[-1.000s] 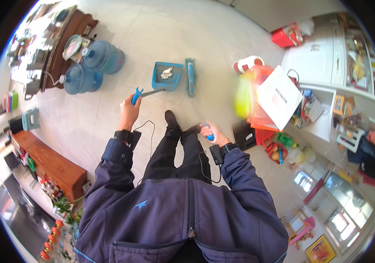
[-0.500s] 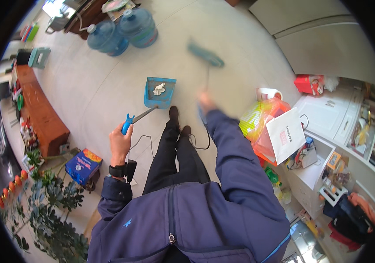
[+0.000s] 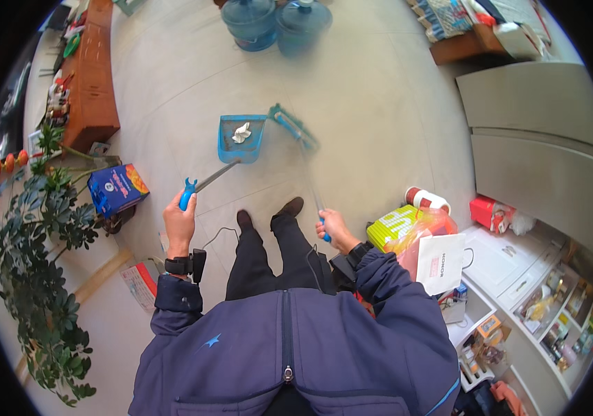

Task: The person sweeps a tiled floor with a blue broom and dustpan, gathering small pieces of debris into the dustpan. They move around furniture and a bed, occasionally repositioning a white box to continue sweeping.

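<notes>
A blue long-handled dustpan [image 3: 242,154] rests on the tiled floor ahead of my feet, with a crumpled white piece of paper [image 3: 241,132] lying in it. My left hand [image 3: 179,220] is closed around the blue grip at the end of its handle. In my right hand [image 3: 336,229] is the handle of a broom, gripped near its blue end. The broom's teal head [image 3: 291,127], smeared by motion, is just right of the dustpan's far right corner. Each wrist wears a black strap with a small device, and thin cables run from them.
Two large blue water bottles [image 3: 248,22] stand on the floor far ahead. A blue box [image 3: 117,190] and a leafy plant [image 3: 40,277] are at my left. To the right are a white paper bag [image 3: 440,263], a plastic bag, open drawers and a grey cabinet [image 3: 528,132].
The broom has swung back toward the dustpan from farther right, and my right hand has come nearer my body. My view has turned rightward, and my feet have stepped apart.
</notes>
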A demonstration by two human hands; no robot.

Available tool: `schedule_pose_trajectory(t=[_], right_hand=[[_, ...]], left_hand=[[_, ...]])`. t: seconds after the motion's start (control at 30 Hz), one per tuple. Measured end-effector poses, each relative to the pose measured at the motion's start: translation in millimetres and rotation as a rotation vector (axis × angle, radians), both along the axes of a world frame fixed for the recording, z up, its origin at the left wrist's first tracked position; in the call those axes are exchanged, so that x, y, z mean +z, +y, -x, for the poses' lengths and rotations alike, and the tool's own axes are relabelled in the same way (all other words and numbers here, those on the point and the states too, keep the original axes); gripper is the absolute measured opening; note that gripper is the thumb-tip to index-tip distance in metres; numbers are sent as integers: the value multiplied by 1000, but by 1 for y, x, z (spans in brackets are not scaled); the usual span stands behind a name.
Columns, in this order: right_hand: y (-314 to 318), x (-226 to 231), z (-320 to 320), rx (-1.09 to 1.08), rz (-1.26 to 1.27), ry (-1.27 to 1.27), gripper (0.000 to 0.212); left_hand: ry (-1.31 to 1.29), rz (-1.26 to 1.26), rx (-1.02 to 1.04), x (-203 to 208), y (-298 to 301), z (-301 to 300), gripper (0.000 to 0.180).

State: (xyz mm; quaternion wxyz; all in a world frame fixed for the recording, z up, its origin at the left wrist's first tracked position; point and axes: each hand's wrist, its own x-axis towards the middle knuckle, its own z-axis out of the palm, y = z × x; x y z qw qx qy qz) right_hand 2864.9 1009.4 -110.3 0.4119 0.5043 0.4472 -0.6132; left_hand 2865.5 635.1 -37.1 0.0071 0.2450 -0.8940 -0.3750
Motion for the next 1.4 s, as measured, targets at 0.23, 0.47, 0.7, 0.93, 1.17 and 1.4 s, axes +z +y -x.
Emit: schedule_pose_trajectory(t=[0.23, 0.47, 0.7, 0.93, 1.17, 1.4], right_hand=[[5, -145, 146, 869, -240, 1137, 18], [-54, -299, 197, 1098, -997, 1048, 21], [-38, -200, -53, 821, -463, 538, 16], [-72, -36, -154, 539, -64, -115, 14], [-114, 2, -192, 647, -207, -91, 9], [-166, -130, -128, 1549, -3, 706, 19]], left_hand=[[-27, -45, 192, -12, -11, -41, 32], [-60, -5, 253, -14, -20, -95, 35], [-93, -89, 296, -30, -42, -160, 32], [-88, -66, 309, -44, -70, -237, 31], [-126, -128, 389, -48, -108, -316, 31], [-24, -108, 547, -58, -130, -395, 28]])
